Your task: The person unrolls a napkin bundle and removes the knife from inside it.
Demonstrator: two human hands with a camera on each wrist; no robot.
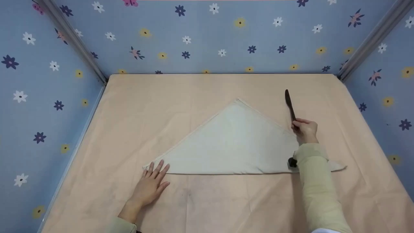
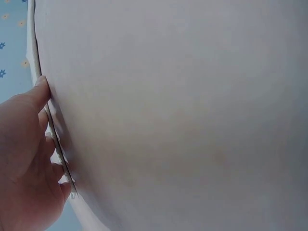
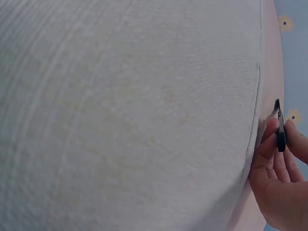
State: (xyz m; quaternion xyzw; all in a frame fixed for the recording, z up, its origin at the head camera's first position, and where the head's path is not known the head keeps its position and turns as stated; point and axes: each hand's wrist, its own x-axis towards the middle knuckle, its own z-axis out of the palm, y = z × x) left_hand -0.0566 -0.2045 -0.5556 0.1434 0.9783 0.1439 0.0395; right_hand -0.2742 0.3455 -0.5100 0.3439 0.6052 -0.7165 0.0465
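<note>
A pale green cloth [image 1: 226,145], folded into a triangle, lies flat with its peak toward the back wall and its long fold toward me. My left hand [image 1: 150,186] rests on the cloth's left corner with its fingers straight and spread. In my right hand [image 1: 306,128] is a dark table knife [image 1: 288,102], pinched by its handle between thumb and fingers. Its blade points away from me, past the cloth's right slanting edge. The right wrist view shows the knife [image 3: 281,134] nearly end-on. My right forearm covers part of the cloth's right corner.
The table is covered with a peach tablecloth [image 1: 113,106], slightly creased near the front. Blue flowered panels [image 1: 207,35] stand at the back and both sides, with grey metal posts [image 1: 74,42] at the rear corners.
</note>
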